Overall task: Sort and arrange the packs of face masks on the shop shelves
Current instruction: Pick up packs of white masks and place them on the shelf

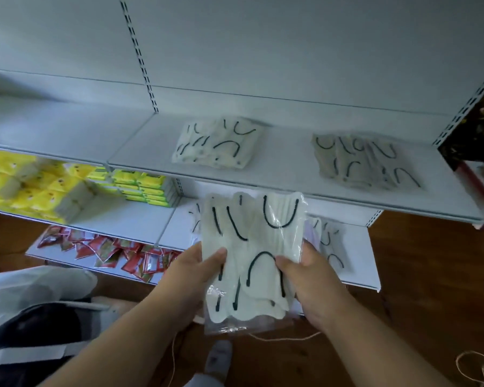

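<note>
Right now I have a clear pack of face masks (253, 255) held up at the centre of the frame, in front of the shelving. My left hand (196, 270) grasps its left edge, thumb pressed on the front of the plastic, and my right hand (308, 277) grasps its right edge the same way, thumb on the front and fingers wrapped behind. The pack holds pale masks with dark ear loops, and its lower end hangs below my hands.

Above it, in the middle of the frame, a white shelf (277, 169) carries two more stacks of masks: one stack (217, 142) left of centre and a second stack (366, 164) toward the right, well apart from each other. Just behind the held pack, on a lower shelf, further mask packs (329, 241) show at its right side.

At the left of the frame sit yellow packets (25, 185) and a stack of green and yellow packs (144, 188). Below those, lower left, red sachets (109, 252) lie scattered. String (475, 367) curls on the wooden floor at the lower right.
</note>
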{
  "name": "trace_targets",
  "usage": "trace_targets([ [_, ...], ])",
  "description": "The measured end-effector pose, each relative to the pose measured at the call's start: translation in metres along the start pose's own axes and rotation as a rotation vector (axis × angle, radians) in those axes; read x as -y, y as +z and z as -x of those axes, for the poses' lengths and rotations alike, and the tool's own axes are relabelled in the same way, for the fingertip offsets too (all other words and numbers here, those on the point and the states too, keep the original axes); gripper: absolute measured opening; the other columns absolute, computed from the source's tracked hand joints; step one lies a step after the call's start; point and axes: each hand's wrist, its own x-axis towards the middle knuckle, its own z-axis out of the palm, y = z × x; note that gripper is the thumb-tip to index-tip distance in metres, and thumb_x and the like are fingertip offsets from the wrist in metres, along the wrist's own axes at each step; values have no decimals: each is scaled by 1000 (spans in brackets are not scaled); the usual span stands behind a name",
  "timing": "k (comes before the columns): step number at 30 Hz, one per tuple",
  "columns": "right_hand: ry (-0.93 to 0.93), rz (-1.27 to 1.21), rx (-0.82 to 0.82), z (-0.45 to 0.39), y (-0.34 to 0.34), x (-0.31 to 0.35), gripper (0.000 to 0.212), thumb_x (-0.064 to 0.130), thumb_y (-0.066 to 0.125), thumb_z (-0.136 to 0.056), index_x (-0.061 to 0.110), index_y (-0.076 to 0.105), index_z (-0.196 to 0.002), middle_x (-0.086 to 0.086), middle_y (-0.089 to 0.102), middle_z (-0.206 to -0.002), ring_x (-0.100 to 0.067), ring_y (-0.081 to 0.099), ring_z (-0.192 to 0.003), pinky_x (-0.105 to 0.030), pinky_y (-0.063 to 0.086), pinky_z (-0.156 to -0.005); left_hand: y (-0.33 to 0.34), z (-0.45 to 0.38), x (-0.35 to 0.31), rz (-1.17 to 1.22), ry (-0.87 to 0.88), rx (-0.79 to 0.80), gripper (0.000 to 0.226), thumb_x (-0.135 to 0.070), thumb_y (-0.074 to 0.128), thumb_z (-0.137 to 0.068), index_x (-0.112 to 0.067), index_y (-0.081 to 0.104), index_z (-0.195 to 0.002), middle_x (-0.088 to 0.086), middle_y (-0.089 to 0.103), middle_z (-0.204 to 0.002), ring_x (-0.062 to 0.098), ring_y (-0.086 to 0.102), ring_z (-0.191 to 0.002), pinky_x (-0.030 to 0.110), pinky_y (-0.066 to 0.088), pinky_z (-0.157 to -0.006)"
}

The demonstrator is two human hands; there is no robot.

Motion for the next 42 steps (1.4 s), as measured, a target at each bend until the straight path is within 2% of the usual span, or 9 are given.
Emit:
trace_targets([
  [4, -32, 30, -104, -43, 32, 32, 22, 12, 61, -95, 32, 69, -104, 18, 75, -95, -4, 71, -91, -26, 53, -81, -32, -52, -43, -9, 64, 31, 19, -36, 69, -87, -30, 71, -105, 10, 77, -104, 36, 73, -99, 61, 53, -92],
  [10, 49, -100, -293, -93, 53, 66, 10, 22, 62, -94, 24, 68, -102, -2, 75, -96, -28, 71, -94, -52, 57, -88, -54, -105, -93, 51, 86, 16, 22, -21, 72, -88, -19, 70, -109, 13, 77, -101, 39, 72, -96, 68, 52, -89],
  [14, 99, -316, -254, -132, 64, 92, 16, 12, 63, -94, 10, 65, -110, -13, 74, -103, -33, 71, -95, -51, 59, -82, -63, -134, -118, 59, 136, 21, 23, 1, 66, -90, -8, 67, -111, 14, 76, -99, 34, 72, -93, 44, 58, -78],
  [18, 109, -330, -215, -174, 79, 119, 25, 1, 68, -88, 0, 62, -111, -21, 72, -108, -36, 71, -96, -54, 59, -79, -67, -165, -146, 38, 138, -23, 9, -21, 65, -96, -20, 70, -103, 7, 77, -99, 26, 74, -88, 39, 59, -74],
  [21, 70, -242, -269, -205, 89, 140, 36, 9, 76, -76, 1, 59, -106, -24, 69, -111, -41, 67, -102, -67, 52, -83, -71, -198, -170, 85, 79, -60, 14, -31, 58, -100, -22, 68, -104, 5, 76, -98, 25, 72, -85, 41, 61, -73],
  [25, -54, 158, -314, -243, 95, 155, 14, 16, 72, -82, 10, 62, -89, -18, 69, -106, -30, 66, -87, -37, 54, -76, -73, -250, -191, -396, 276, -156, 30, -34, 60, -97, -14, 61, -120, 6, 70, -110, 27, 67, -91, 39, 57, -73],
  [31, -29, 965, -386, -266, 99, 150, 64, 38, 69, -88, 6, 41, -135, -17, 44, -135, -36, 48, -124, -41, 46, -98, -79, -283, -178, -1223, 268, -296, 70, -52, 60, -93, -8, 36, -141, 15, 48, -136, 36, 52, -124, 45, 47, -96],
  [37, -243, 1090, -247, -255, 107, 138, 46, 30, 60, -92, 19, 52, -135, -11, 47, -134, -31, 47, -123, -40, 45, -99, -70, -276, -157, -1493, 442, -427, 51, -48, 50, -96, -19, 45, -137, 10, 36, -144, 30, 39, -129, 41, 36, -103],
  [42, -475, 976, -266, -223, 100, 132, 33, 23, 62, -91, 14, 60, -123, -8, 56, -120, -26, 54, -111, -38, 47, -92, -49, -231, -141, -1207, 744, -339, 35, -34, 57, -94, -21, 60, -127, 4, 53, -132, 29, 49, -122, 41, 38, -101],
])
